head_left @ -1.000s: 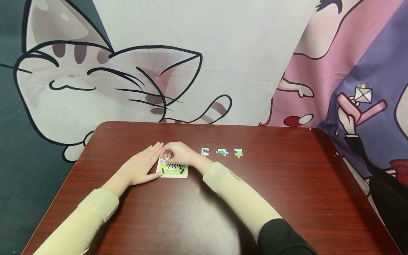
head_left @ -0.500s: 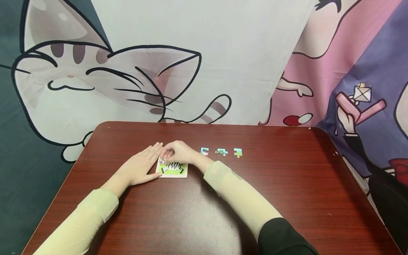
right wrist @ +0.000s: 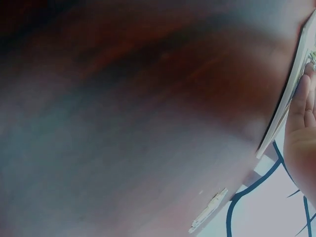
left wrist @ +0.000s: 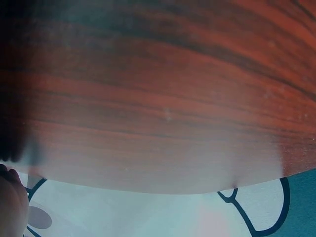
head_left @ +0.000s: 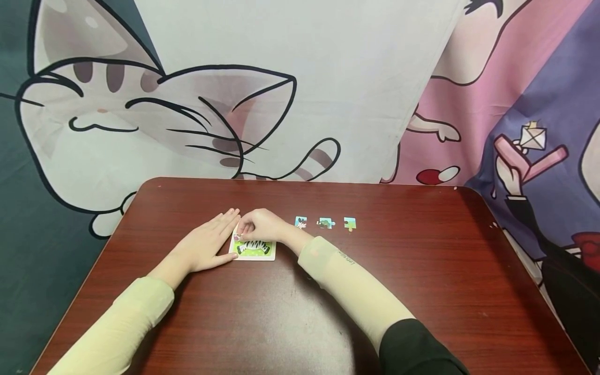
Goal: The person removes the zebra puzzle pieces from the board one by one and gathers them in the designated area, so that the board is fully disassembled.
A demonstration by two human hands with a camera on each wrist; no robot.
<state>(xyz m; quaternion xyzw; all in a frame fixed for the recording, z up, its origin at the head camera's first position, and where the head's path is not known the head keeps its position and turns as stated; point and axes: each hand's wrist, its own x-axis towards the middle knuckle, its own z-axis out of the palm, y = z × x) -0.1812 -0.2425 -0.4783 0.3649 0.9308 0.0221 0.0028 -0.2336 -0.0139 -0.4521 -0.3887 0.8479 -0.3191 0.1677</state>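
A small square jigsaw puzzle point(head_left: 253, 251) with a zebra on green and a white border lies flat on the table. My left hand point(head_left: 206, 245) rests flat to its left, fingers straight, with the thumb at the puzzle's left edge. Over the puzzle's upper left part, my right hand point(head_left: 262, 226) has its fingers curled and pinches a puzzle piece point(head_left: 237, 237) with pink on it, mostly hidden under the fingertips. In the right wrist view the fingers point(right wrist: 298, 106) touch the puzzle frame point(right wrist: 282, 106), which is seen edge-on. The left wrist view mainly holds tabletop.
Three loose puzzle pieces lie in a row right of the right hand: one blue and white point(head_left: 301, 222), one blue and green point(head_left: 325, 223) and one mainly green point(head_left: 350, 224). The brown wooden table point(head_left: 422, 271) ends before a cloth backdrop point(head_left: 356, 94) with a cartoon cat.
The right hand shifts only slightly over the upper left of the puzzle, and its fingers cover a bit more of the zebra. The left hand and the loose pieces stay put.
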